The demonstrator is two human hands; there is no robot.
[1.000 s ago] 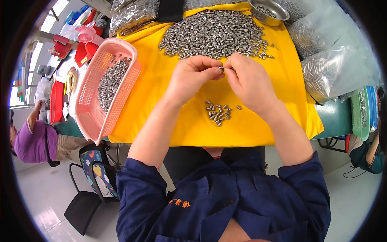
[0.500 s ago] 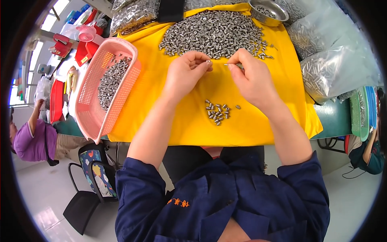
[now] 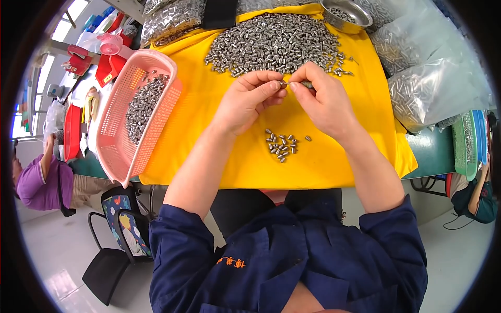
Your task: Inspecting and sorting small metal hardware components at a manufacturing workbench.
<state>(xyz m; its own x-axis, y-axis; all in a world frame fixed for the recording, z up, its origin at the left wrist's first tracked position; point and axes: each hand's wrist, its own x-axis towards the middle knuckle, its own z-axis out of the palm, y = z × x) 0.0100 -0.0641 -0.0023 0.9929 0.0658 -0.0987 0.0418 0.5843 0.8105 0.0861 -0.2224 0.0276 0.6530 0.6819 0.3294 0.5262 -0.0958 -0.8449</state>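
Note:
Over the yellow cloth [image 3: 209, 135], my left hand [image 3: 245, 101] pinches a small silvery metal piece [image 3: 282, 83] between thumb and forefinger. My right hand [image 3: 326, 104] is closed on a slim pointed tool [image 3: 308, 84]; fingers cover most of it, and its thin tip meets the metal piece. Beyond both hands spreads a large heap of small metal cylinders [image 3: 276, 44]. A smaller group of metal cylinders [image 3: 282, 145] lies between my forearms, nearer the front edge.
On the left stands a pink perforated basket [image 3: 112, 130] partly filled with metal cylinders. A steel bowl [image 3: 360, 23] sits at the back right, beside clear bags of metal parts [image 3: 422, 99]. Bagged parts [image 3: 172, 23] also lie at the back left. A chair [image 3: 117, 235] stands below.
My left hand has shifted right, bringing the metal piece against the tip of the tool. My right hand has barely moved.

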